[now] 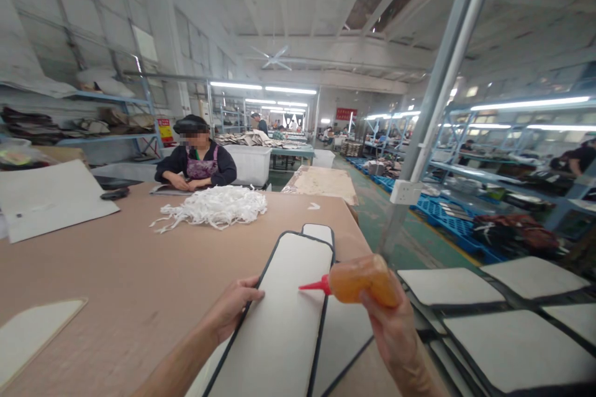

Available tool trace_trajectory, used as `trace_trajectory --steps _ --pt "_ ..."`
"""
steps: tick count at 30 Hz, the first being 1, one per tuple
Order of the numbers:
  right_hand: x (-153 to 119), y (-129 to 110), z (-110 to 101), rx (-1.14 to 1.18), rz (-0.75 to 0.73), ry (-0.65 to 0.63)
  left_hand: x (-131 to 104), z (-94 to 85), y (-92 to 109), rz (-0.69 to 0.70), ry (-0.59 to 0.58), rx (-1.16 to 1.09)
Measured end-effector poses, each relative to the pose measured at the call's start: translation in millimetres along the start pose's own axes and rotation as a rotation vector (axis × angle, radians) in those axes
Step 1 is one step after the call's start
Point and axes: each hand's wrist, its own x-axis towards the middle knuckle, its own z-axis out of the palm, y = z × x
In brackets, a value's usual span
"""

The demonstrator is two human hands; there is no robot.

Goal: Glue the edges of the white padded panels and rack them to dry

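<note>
A long white panel with dark edging [284, 316] lies tilted across the front of the table. My left hand [235, 310] grips its left edge, thumb on top of the white face. In my right hand [393, 316] is a bottle of amber liquid [356, 280] with a red nozzle, held on its side. The nozzle tip points left, over the panel's upper middle; whether it touches the surface cannot be told. A smaller edged panel [318, 233] shows behind the long one's far end.
White strips [218, 206] lie heaped on the brown table [116, 285]. A person [198, 161] sits across it. A metal post [433, 80] stands right of the table, near several edged panels [516, 344]. White sheets [51, 198] lie at left.
</note>
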Motion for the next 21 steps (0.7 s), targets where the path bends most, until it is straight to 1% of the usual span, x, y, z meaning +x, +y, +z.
trace_trajectory --steps 2,4,6,8,9,10,13,14,16,18,21 --pt "-7 9 -4 -0.017 0.032 -0.011 4 -0.4 -3 0.005 0.003 -0.021" --pt "-24 18 -14 -0.024 0.109 -0.049 8 -2.2 -7 0.009 0.035 -0.026" --pt "-40 20 -28 0.019 0.156 -0.006 11 -4.7 -12 -0.004 0.057 -0.019" --pt "-45 9 -39 0.097 0.238 0.07 13 -6.7 -17 -0.014 0.061 -0.011" --pt "-44 -1 -43 0.133 0.284 0.114 14 -7.4 -20 -0.011 0.067 -0.007" --pt "-41 -12 -46 0.165 0.296 0.181 14 -7.6 -21 -0.006 0.079 -0.003" --pt "-33 -45 -44 0.237 0.263 0.401 16 -6.1 -24 -0.001 0.119 0.008" --pt "-33 -53 -42 0.254 0.257 0.468 17 -4.7 -24 -0.007 0.123 0.011" --pt "-37 -62 -42 0.279 0.269 0.58 17 -0.7 -26 -0.016 0.106 0.017" --pt "-44 -62 -50 0.304 0.297 0.63 16 4.9 -31 0.01 0.04 0.04" --pt "-57 -56 -76 0.348 0.342 0.601 18 15.6 -49 0.085 -0.068 0.139"
